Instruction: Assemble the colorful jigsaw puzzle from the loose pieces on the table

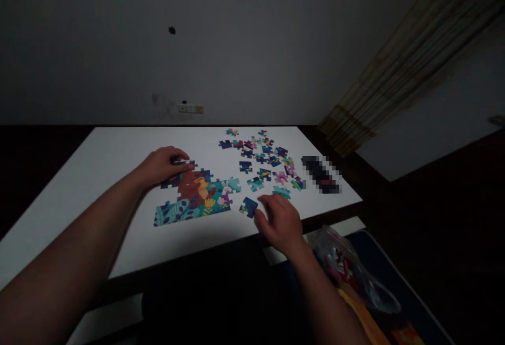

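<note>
Your left hand [161, 165] lies at the puzzle [197, 192], your right hand [282, 221] at a blue piece [248, 207]; both grips are unclear.

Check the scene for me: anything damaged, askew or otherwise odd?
The wall has a dark spot, possibly a hole, and smudges left of the socket strip. On the white table, at right, a dark object is pixelated, so I can't identify it.
</note>
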### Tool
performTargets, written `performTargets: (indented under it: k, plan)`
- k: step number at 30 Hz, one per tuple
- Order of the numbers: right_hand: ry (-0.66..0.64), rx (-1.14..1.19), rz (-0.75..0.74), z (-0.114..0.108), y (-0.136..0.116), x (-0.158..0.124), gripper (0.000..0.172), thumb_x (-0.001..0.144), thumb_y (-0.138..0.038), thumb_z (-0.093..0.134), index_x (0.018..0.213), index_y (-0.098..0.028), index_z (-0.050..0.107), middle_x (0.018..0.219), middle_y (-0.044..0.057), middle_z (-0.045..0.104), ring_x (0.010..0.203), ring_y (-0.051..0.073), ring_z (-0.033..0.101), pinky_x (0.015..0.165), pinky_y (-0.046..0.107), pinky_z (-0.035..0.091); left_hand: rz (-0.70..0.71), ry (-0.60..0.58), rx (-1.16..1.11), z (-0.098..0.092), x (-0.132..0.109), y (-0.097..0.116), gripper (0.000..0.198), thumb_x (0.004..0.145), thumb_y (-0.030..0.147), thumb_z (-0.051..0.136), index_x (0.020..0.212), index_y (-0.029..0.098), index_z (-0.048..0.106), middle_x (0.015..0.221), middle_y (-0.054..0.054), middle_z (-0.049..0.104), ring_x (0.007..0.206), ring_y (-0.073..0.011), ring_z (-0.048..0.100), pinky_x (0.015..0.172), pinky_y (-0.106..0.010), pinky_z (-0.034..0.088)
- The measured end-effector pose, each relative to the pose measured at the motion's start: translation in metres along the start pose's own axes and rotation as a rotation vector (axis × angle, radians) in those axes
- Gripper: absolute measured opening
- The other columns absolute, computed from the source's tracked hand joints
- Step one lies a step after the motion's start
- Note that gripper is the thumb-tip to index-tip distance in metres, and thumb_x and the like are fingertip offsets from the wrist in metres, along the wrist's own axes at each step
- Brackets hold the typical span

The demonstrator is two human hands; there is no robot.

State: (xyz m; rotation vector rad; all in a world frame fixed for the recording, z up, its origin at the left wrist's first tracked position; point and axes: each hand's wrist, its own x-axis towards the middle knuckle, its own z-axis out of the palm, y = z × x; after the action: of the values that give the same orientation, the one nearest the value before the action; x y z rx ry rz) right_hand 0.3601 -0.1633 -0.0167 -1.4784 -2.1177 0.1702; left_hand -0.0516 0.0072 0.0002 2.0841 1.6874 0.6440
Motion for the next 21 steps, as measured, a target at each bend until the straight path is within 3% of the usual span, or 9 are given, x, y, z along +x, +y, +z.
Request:
performTargets:
  k: [4,12,21]
  plan:
    - [-0.038,-0.065,0.024,0.002,-0.005,-0.001,0.041,0.106,-0.051,0.080,0.139,-0.027,0.080,0.117,0.011,0.078,0.111,0.035,0.073,0.097,0.049,0.059,-0.035,-0.005,-0.007,-0.002,-0.001,-0.002,0.059,0.079,0.078,0.084,0.109,0.028,0.089,0.118,-0.014,0.087,0.110,-0.0366,0.077,0.098,-0.048,0.061]
    - [-0.019,-0.031,0.062,0.004,-0.016,0.002,0.029,0.105,-0.042,0.078,0.130,-0.027,0.081,0.118,0.015,0.079,0.116,0.042,0.074,0.099,0.057,0.059,-0.042,0.003,-0.045,-0.005,-0.004,-0.001,0.057,0.078,0.076,0.085,0.107,0.027,0.088,0.119,-0.016,0.086,0.108,-0.0376,0.079,0.093,-0.049,0.063]
    - [-0.022,-0.044,0.075,0.005,-0.015,0.002,0.026,0.103,-0.038,0.078,0.128,-0.032,0.078,0.118,0.013,0.079,0.115,0.039,0.074,0.099,0.054,0.059,-0.049,-0.005,-0.047,-0.008,-0.004,0.000,0.057,0.077,0.079,0.086,0.106,0.029,0.088,0.119,-0.015,0.087,0.111,-0.0384,0.079,0.100,-0.052,0.065]
